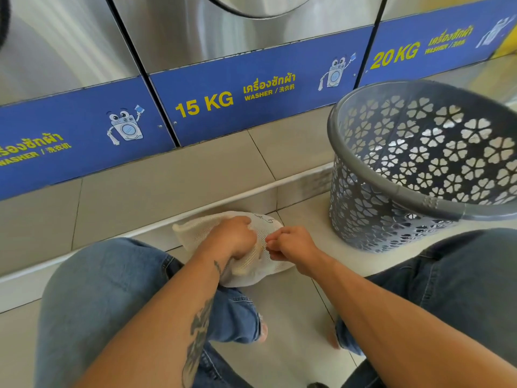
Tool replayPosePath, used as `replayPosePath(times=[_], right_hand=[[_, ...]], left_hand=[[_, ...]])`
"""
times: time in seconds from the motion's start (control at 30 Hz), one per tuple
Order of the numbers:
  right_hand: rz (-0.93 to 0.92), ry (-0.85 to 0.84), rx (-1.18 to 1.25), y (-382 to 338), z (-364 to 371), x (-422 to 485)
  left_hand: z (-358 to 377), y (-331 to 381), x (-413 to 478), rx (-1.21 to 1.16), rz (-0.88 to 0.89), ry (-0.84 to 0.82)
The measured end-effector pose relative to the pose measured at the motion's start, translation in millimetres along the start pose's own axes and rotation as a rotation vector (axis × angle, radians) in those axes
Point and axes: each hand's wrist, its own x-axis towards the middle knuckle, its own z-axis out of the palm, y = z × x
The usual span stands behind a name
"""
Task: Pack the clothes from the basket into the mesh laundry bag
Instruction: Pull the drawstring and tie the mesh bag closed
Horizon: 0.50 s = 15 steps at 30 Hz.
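Observation:
A white mesh laundry bag [195, 231] lies bulging on the tiled floor between my knees. My left hand [233, 236] grips the bag from above, fingers curled into the mesh. Just to its right, my right hand [291, 245] pinches the bag's edge with thumb and fingertips. The grey plastic basket [372, 175] with flower-shaped holes stands on the floor at the right; no clothes show in the part of its inside that I can see.
A row of steel washers with blue panels [251, 93] marked 15 KG and 20 KG stands just ahead, above a low tiled step [167, 186]. My knees in blue jeans [106, 289] flank the bag on both sides.

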Motion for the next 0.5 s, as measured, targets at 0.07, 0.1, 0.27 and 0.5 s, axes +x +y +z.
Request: replayPosePath(times=[0.07, 0.1, 0.27, 0.5], right_hand=[[0.054, 0.004, 0.141, 3, 2, -1], [0.085, 0.019, 0.194, 4, 3, 0], [0.168, 0.082, 0.355, 0, 7, 2], [0.160, 0.023, 0.316, -2, -1, 2]], left_hand=[[6, -1, -4, 0.000, -0.022, -0.117], [9, -2, -5, -0.018, 0.002, -0.143], [15, -5, -10, -0.153, 0.145, -0.098], [20, -9, -7, -0.437, 0.144, -0.039]])
